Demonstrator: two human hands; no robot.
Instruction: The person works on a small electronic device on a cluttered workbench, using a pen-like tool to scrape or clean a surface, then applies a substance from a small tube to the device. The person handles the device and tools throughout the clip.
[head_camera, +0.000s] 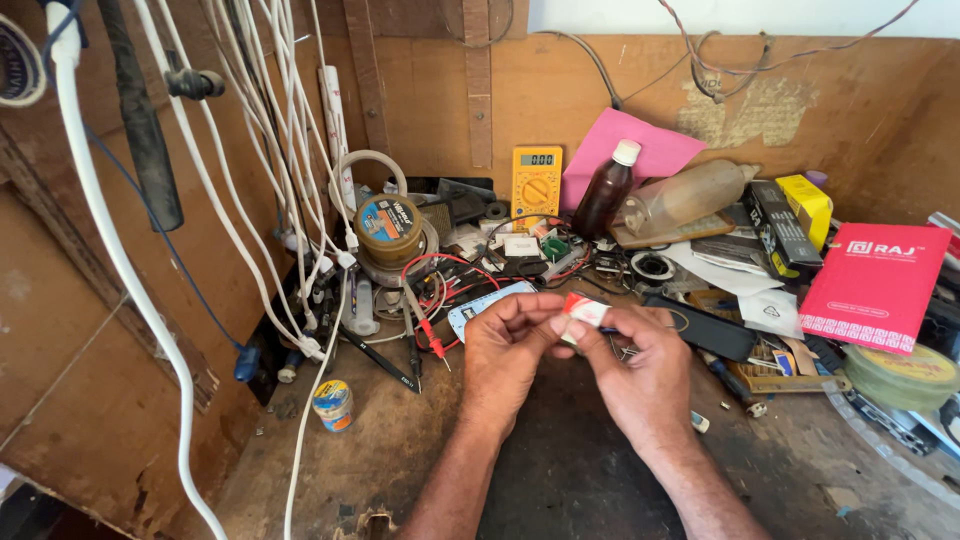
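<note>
Both hands meet over the workbench (560, 470): left hand (505, 355) and right hand (640, 365) pinch a small red-and-white packet (583, 312), its long axis running left-right.

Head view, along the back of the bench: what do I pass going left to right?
Hanging white cables → round tape tin → yellow multimeter → brown bottle → clear plastic bottle → yellow box → red box.

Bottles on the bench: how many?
2. A brown bottle with a white cap stands upright at the back, before the pink paper. A clear plastic bottle lies on its side just right of it. Clutter may hide others.
</note>
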